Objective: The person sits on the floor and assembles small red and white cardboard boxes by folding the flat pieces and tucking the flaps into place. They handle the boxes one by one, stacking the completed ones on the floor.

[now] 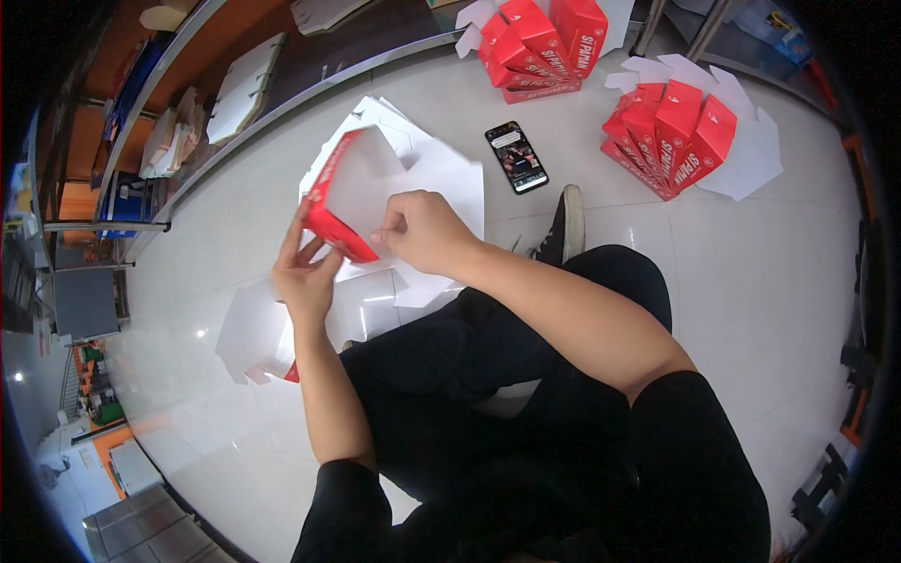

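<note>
A red and white cardboard takeaway box [361, 178], partly folded, is tilted up with its white inside showing. My left hand [308, 272] grips its red side from the left, thumb underneath and fingers along the outer face. With fingers curled, my right hand [429, 230] pinches at the box's near right edge; its fingertips partly hide the spot. Under and behind the box lie flat white cardboard blanks [452, 178] on the floor. Another half-folded box [251, 324], white inside with a bit of red, rests left of my left forearm.
Two nested bunches of red boxes stand on the tiled floor, one at the back [544, 56] and another at the right [671, 141]. A lit phone [516, 158] lies near my shoe [566, 225]. Metal shelving [282, 108] with more cardboard runs along the left and back.
</note>
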A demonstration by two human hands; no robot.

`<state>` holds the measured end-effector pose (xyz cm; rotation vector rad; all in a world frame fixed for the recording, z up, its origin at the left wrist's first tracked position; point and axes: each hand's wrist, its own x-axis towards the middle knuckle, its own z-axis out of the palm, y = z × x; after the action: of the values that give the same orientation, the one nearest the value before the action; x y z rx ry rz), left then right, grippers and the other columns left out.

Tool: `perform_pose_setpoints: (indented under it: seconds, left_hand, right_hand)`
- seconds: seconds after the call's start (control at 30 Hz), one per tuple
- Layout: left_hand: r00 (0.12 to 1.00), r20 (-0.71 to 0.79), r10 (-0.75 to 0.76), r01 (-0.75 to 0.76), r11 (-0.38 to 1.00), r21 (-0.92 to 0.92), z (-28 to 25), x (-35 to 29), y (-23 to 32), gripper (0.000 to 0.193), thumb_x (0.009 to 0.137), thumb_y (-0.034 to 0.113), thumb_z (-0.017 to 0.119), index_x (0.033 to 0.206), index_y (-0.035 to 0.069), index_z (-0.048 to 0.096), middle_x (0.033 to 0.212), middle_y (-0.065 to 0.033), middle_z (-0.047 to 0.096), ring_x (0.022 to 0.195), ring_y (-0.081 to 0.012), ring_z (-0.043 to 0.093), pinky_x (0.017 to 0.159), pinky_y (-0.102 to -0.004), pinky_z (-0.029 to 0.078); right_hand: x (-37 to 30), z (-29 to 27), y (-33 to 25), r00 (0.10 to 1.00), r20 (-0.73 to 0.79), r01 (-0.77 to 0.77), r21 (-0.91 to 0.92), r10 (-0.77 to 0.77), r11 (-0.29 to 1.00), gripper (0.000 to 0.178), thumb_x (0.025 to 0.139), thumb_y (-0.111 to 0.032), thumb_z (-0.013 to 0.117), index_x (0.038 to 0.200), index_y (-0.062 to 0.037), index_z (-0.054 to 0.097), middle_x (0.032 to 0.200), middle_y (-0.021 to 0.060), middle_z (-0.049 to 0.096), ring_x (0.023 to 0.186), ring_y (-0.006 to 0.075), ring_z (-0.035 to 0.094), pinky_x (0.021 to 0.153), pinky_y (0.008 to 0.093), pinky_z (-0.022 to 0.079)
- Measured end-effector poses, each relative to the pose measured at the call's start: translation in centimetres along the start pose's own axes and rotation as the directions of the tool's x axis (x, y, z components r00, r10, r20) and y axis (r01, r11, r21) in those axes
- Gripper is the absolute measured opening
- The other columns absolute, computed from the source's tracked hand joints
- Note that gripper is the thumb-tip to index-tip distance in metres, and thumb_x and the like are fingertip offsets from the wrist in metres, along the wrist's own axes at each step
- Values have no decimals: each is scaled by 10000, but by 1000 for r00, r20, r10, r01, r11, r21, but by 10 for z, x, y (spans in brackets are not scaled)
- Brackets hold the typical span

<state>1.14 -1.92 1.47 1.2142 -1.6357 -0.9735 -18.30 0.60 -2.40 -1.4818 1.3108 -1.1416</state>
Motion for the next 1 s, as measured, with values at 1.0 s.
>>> perform_pose_setpoints:
  seconds: [1.0]
  left_hand:
    - [978,-144,148,-121,976,182,19,-6,11,674,800,-81,709,1431,25,498,1369,-166,567,1085,-226,661,836,-327,617]
  right_hand:
    - [2,8,8,994,14,-109,42,108,993,160,843,-102,712,880,38,643,841,227,700,792,351,699,707,413,534]
